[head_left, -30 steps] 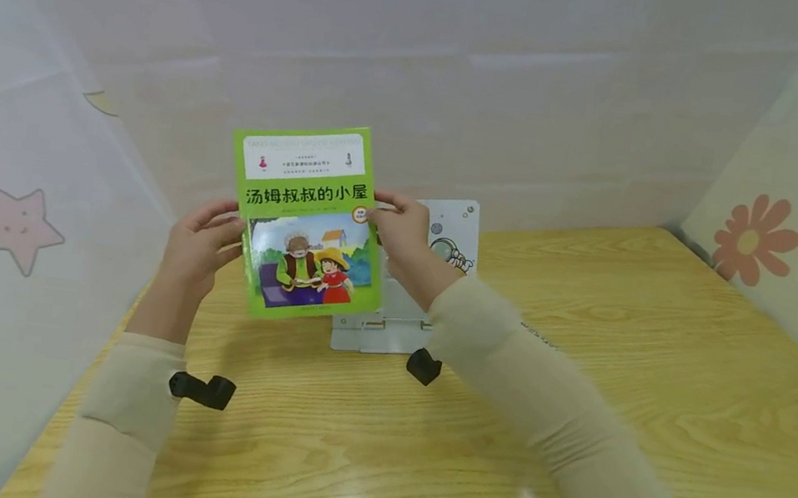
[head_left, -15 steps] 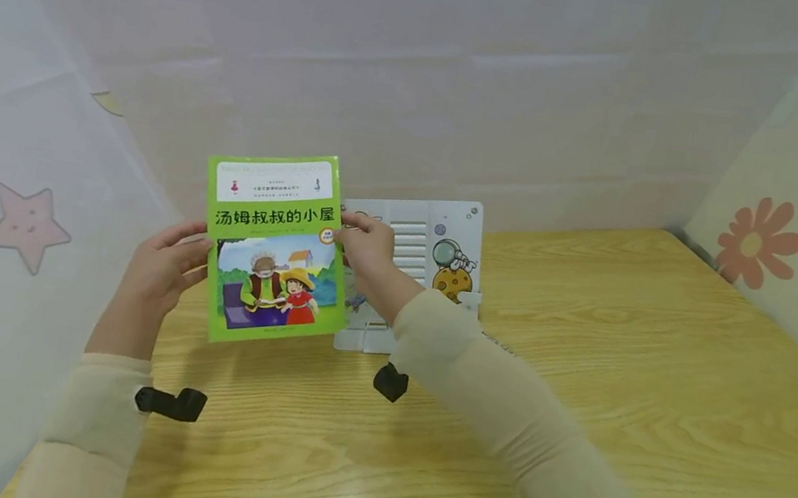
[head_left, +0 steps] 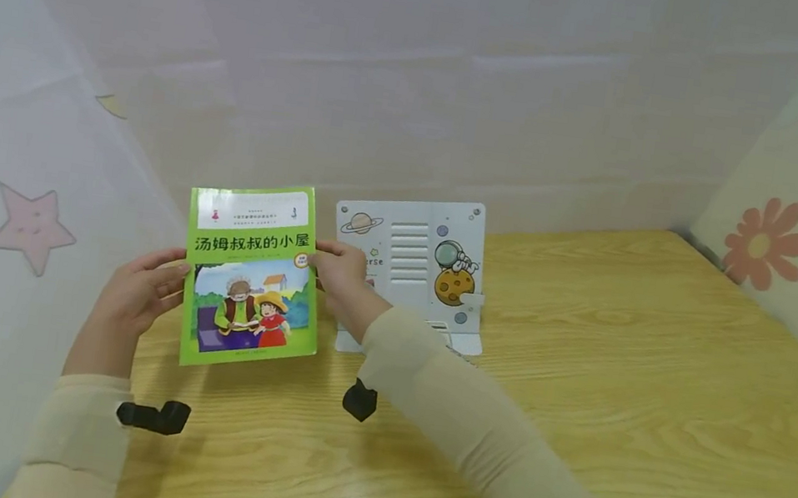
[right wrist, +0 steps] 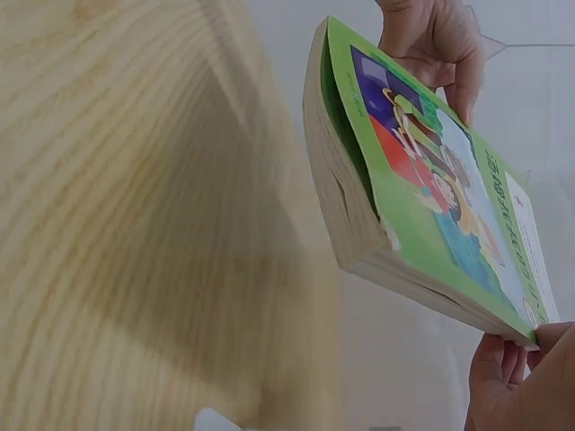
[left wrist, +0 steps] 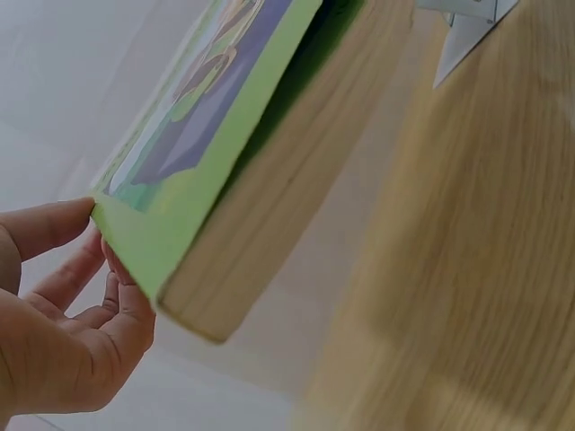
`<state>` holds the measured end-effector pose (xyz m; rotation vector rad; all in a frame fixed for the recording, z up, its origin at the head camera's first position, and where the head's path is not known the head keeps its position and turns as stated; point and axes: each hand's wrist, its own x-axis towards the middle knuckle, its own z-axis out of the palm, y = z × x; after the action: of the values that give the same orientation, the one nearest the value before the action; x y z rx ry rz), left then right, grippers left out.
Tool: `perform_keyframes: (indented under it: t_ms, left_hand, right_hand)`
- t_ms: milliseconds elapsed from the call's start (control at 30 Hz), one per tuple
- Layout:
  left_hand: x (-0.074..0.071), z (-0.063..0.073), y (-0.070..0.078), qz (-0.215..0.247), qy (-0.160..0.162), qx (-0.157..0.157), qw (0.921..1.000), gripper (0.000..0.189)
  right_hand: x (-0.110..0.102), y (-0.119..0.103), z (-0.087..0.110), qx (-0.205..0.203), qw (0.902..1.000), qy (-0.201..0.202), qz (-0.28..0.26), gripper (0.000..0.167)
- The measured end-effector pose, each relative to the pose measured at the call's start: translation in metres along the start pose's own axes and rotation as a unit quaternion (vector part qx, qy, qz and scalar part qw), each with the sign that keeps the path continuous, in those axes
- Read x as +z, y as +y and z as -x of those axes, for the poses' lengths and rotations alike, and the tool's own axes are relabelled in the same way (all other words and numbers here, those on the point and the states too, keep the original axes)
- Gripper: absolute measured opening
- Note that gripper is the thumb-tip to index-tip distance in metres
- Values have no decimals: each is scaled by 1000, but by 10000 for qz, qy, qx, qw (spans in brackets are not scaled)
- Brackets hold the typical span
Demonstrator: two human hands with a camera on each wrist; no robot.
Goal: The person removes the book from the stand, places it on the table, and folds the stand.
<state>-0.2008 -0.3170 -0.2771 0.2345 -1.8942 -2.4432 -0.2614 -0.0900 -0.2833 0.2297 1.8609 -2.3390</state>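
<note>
Left hand [head_left: 134, 294] and right hand [head_left: 346, 277] both pinching, opposite edges, and up goes the tilted green paperback 汤姆叔叔的小屋 [head_left: 254, 285] above the wood-grain table [head_left: 622, 337]!

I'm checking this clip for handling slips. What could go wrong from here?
The left hand and right hand grip the book only by its side edges, above the table, so it might slip and fall. Its front cover gapes from the pages, so it could bend if set down carelessly.
</note>
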Motion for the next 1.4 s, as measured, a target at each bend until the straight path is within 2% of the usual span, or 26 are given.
perform_keyframes:
  t_ms: [267, 467, 633, 900, 1033, 1200, 1400]
  left_hand:
    - [-17, -3, -12, 241, -140, -322, 9991, 15]
    - [-21, -9, -23, 191, -235, -528, 9981, 19]
    - [-24, -12, -30, -47, -183, -691, 9974, 22]
    - [-31, -16, -42, -557, -35, -1063, 9928, 22]
    - [-33, -19, -48, -780, 10, -1159, 9902, 23]
    - [-32, -24, -55, -1153, 186, -1250, 9853, 14]
    - [-33, -27, -60, -1498, 333, -1391, 9783, 51]
  right_hand:
    - [8, 17, 3, 45, 9999, 12, -110, 20]
    - [5, 29, -1, 173, 9997, -20, -192, 23]
    - [4, 39, -1, 294, 9994, -29, -190, 24]
    - [5, 54, 1, 578, 9982, 167, -51, 26]
    - [4, 59, 1, 737, 9968, 226, 211, 26]
    - [3, 63, 1, 937, 9943, 287, 423, 29]
    - [2, 67, 0, 1135, 9918, 251, 535, 30]
